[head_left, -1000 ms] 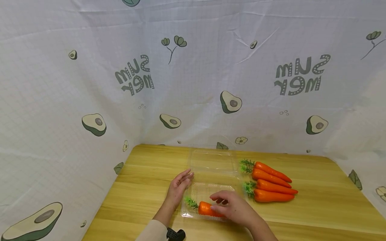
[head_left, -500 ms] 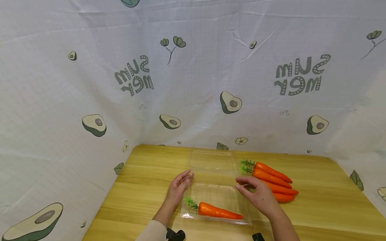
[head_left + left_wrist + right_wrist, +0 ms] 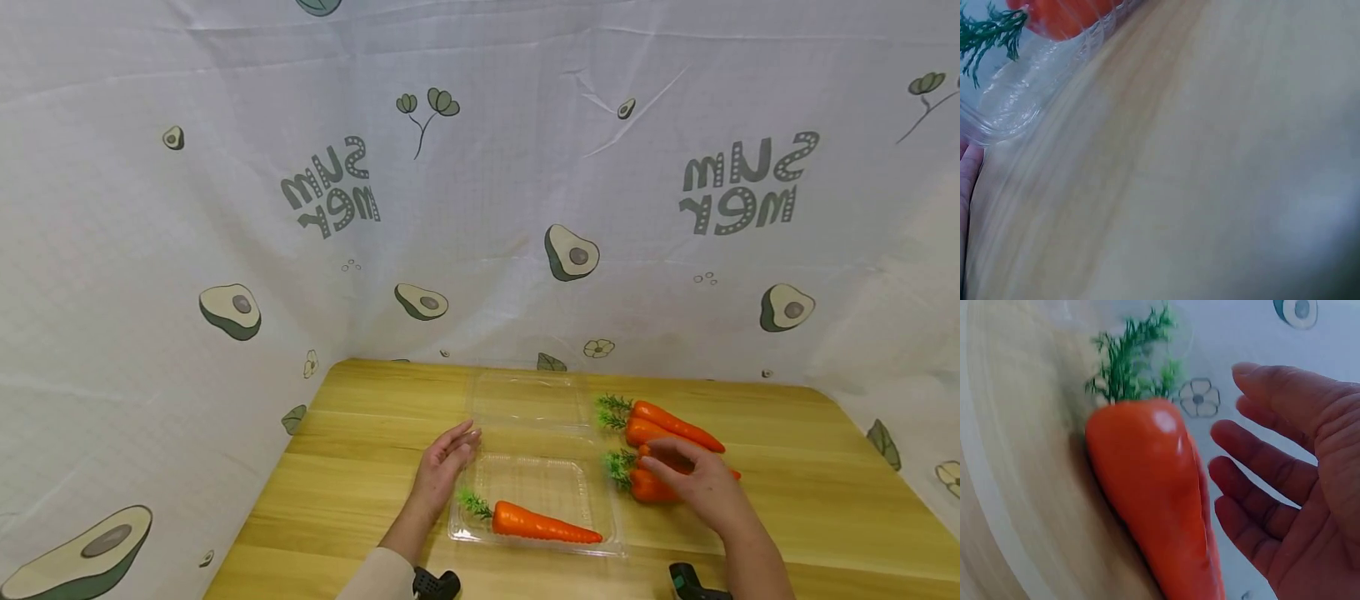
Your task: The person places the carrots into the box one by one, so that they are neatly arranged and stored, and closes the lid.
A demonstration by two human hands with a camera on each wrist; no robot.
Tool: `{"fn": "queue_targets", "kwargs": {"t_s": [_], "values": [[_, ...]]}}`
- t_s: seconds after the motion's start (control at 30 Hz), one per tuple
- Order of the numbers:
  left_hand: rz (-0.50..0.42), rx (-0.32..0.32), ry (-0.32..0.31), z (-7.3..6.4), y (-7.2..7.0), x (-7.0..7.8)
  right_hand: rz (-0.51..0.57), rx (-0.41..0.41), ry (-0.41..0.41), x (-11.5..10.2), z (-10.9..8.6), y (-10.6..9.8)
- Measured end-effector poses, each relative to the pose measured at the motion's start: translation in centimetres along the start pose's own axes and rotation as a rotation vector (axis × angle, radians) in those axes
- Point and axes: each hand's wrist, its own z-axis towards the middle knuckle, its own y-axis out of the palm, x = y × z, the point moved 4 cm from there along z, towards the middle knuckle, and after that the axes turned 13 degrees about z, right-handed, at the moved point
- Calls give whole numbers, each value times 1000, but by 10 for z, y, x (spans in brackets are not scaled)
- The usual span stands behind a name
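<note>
One orange carrot (image 3: 540, 523) with green leafy tops lies along the near side of a clear plastic clamshell box (image 3: 585, 483), whose lid (image 3: 528, 398) is folded back away from me. At the box's left edge rests my left hand (image 3: 441, 473), fingers extended and touching the rim. Above a group of carrots (image 3: 678, 421) to the right of the box hovers my right hand (image 3: 697, 482), its fingers loosely bent and apart. In the right wrist view the nearest carrot (image 3: 1147, 481) lies beside my right fingers, with a gap between them.
The wooden table (image 3: 352, 467) bears the box and carrots. A white curtain (image 3: 480, 208) with avocado prints hangs behind and at both sides of the table. Black wrist devices (image 3: 437, 585) show at the lower edge.
My right hand has let go of the carrot in the box and moved right, over the group of carrots. My left hand has stayed at the box's edge.
</note>
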Motion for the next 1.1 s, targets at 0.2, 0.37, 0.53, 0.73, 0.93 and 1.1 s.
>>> {"fn": "queue_targets", "kwargs": {"t_s": [0.2,0.37,0.53,0.73,0.93,1.1], "values": [[-6,-8,12,1,0,1,-99,-38,53,15,2,-14],[7,-5,12,1,-1,2,-158,-86,15,18,2,-14],[9,-9,12,0,-1,1,-172,-173,20,19,1,-9],[12,-3,11,-1,0,1,-174,-215,53,21,1,-6],[10,-5,4,0,0,1,-202,-212,21,21,0,-8],[9,-4,1,0,0,1,-226,-175,6,17,-3,-17]]}}
